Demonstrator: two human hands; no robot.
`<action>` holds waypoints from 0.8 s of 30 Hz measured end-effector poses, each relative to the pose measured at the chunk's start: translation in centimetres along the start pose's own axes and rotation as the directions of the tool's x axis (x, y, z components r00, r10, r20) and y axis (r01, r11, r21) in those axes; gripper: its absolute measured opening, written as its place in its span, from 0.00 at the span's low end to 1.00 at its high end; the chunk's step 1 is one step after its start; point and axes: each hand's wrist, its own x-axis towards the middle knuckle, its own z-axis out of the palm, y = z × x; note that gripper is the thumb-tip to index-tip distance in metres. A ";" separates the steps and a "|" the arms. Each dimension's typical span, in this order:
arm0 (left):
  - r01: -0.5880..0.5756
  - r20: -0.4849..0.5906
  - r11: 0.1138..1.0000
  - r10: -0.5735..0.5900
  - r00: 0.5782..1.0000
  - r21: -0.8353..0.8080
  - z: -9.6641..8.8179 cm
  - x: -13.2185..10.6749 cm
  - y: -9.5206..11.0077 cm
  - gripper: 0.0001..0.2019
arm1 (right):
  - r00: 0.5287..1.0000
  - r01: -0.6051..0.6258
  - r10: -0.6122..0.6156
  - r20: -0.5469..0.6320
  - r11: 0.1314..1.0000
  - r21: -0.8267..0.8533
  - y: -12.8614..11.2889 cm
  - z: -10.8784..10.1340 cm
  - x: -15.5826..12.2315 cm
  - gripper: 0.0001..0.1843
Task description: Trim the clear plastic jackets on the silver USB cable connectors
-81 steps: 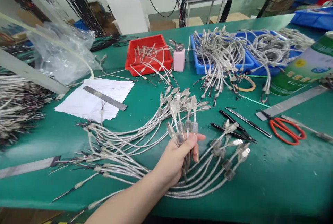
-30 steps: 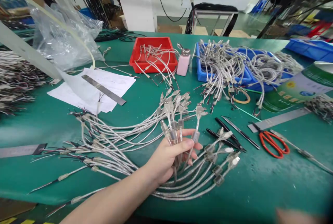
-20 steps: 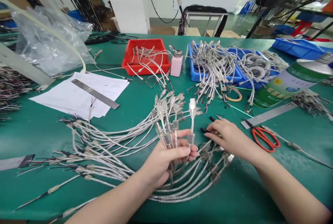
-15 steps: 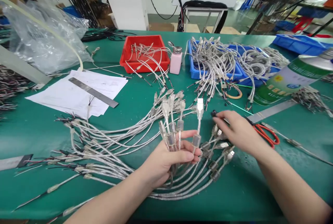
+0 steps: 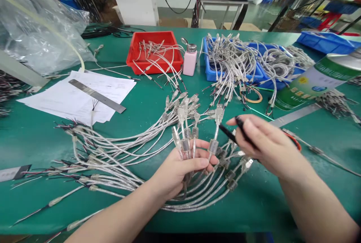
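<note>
Your left grip (image 5: pixel 182 168) pinches cable bunch (image 5: pixel 186 145), nearer you than pink bottle (image 5: pixel 190 61); your right grip (image 5: pixel 263 143) pinches black tool (image 5: pixel 229 134). Left of bottle, red tray (image 5: pixel 131 53) holds overhanging cables (image 5: pixel 150 49); right, blue tray (image 5: pixel 211 75) holds cable heap (image 5: pixel 234 53).

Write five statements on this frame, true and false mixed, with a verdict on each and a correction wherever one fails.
1. The left hand holds several cables. True.
2. The right hand holds nothing. False: it grips a black tool.
3. The pink bottle stands between the red tray and a blue tray. True.
4. The bottle's lid is closed. False: it is flipped open.
5. A metal strip lies on the white papers. True.
</note>
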 end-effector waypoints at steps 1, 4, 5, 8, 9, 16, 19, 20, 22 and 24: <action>-0.003 -0.014 1.000 0.003 1.000 0.017 0.1 0.0 0.0 0.13 | 0.996 -0.060 0.062 0.062 0.998 -0.034 0.2 0.6 -0.2 0.20; -0.026 -0.060 0.998 0.029 0.998 0.062 0.4 0.2 -0.2 0.12 | 0.966 -0.125 0.134 0.219 0.991 -0.056 0.9 2.2 -0.8 0.22; -0.036 -0.081 0.997 0.042 0.996 0.071 0.5 0.3 -0.3 0.11 | 0.955 -0.121 0.133 0.264 0.991 -0.059 1.0 2.6 -0.9 0.22; -0.068 -0.147 0.994 0.080 0.986 0.087 0.5 0.5 -0.7 0.09 | 0.935 -0.082 0.115 0.334 0.990 -0.112 1.3 3.0 -1.2 0.21; -0.076 -0.161 0.992 0.091 0.983 0.096 0.4 0.5 -0.8 0.09 | 0.933 -0.071 0.114 0.342 0.988 -0.135 1.4 3.0 -1.3 0.21; -0.115 -0.213 0.969 0.162 0.963 0.218 0.2 0.2 -1.1 0.08 | 0.945 0.110 -0.029 0.327 0.967 -0.231 2.1 3.2 -1.2 0.16; -0.082 -0.194 0.953 0.143 0.970 0.293 0.4 0.1 -0.9 0.07 | 0.972 0.171 -0.104 0.212 0.929 -0.328 2.3 3.1 -1.0 0.12; -0.068 -0.186 0.950 0.129 0.974 0.305 0.5 0.1 -0.8 0.07 | 0.978 0.170 -0.114 0.177 0.923 -0.344 2.3 2.9 -0.9 0.13; -0.056 -0.171 0.948 0.114 0.979 0.312 0.5 0.1 -0.8 0.07 | 0.980 0.143 -0.093 0.174 0.942 -0.302 2.3 2.7 -0.9 0.14; -0.069 -0.170 0.945 0.129 0.977 0.320 0.5 0.1 -0.7 0.08 | 0.956 0.104 -0.042 0.290 0.974 -0.202 2.2 2.5 -1.0 0.14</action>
